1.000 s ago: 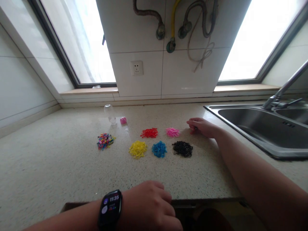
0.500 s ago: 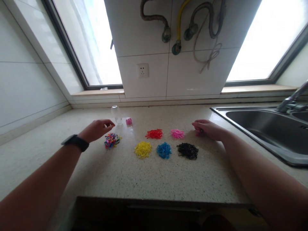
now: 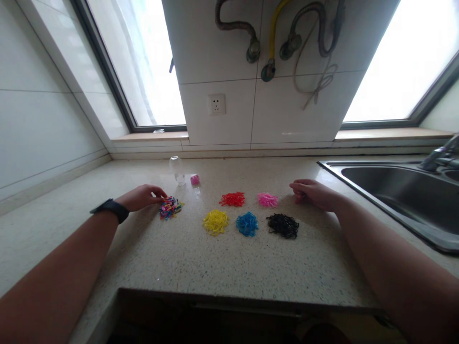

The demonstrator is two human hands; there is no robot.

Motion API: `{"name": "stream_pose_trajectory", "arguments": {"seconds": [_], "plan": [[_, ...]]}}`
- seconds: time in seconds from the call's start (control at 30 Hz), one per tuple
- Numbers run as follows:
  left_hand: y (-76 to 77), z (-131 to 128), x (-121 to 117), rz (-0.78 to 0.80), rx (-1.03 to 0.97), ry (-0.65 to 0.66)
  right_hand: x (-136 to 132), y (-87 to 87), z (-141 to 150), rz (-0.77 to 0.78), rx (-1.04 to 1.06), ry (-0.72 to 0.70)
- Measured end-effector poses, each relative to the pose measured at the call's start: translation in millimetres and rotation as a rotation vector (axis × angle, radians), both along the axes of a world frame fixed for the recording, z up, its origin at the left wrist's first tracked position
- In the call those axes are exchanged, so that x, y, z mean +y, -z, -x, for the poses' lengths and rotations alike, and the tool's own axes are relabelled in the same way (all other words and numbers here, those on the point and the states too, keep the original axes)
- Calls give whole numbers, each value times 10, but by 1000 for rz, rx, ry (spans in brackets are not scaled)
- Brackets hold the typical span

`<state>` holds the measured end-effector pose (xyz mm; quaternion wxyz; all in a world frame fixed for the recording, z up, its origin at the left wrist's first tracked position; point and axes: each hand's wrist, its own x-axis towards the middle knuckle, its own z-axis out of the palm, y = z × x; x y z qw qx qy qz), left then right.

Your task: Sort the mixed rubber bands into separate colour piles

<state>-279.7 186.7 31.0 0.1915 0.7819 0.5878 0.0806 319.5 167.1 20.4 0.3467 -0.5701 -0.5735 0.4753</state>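
Note:
My left hand (image 3: 143, 197), with a dark watch on its wrist, reaches to the upper left edge of a pile of mixed-colour rubber bands (image 3: 170, 208). Its thumb and fingertips come together in a pinch on the bands there. On the counter at the right, my right hand (image 3: 310, 193) rests with its fingers curled in, and nothing shows in it. Nearest to that hand lie a pink pile of bands (image 3: 267, 200) and a black pile (image 3: 283, 225). Red (image 3: 232, 199), yellow (image 3: 215, 222) and blue (image 3: 246, 224) piles lie between the hands.
A clear bottle (image 3: 176, 171) stands upside down behind the mixed pile, with a small pink cap (image 3: 194, 179) beside it. The steel sink (image 3: 332, 167) is set into the speckled counter (image 3: 215, 267) at the right. Tiled wall and two windows stand behind.
My left hand has come down from above the mixed pile onto its edge. My right hand stays in place. The whole view has shifted slightly.

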Motion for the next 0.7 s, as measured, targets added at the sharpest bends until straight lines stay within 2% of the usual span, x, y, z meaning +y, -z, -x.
{"name": "stream_pose_trajectory", "arguments": {"seconds": [0.33,0.7], "plan": [[-132,-90,-96,56,-50,70,0,-1,-10,-5,-16,-15],[-184,-186,-120,67,-74,102,2,8,-10,-11,17,-5]]}}
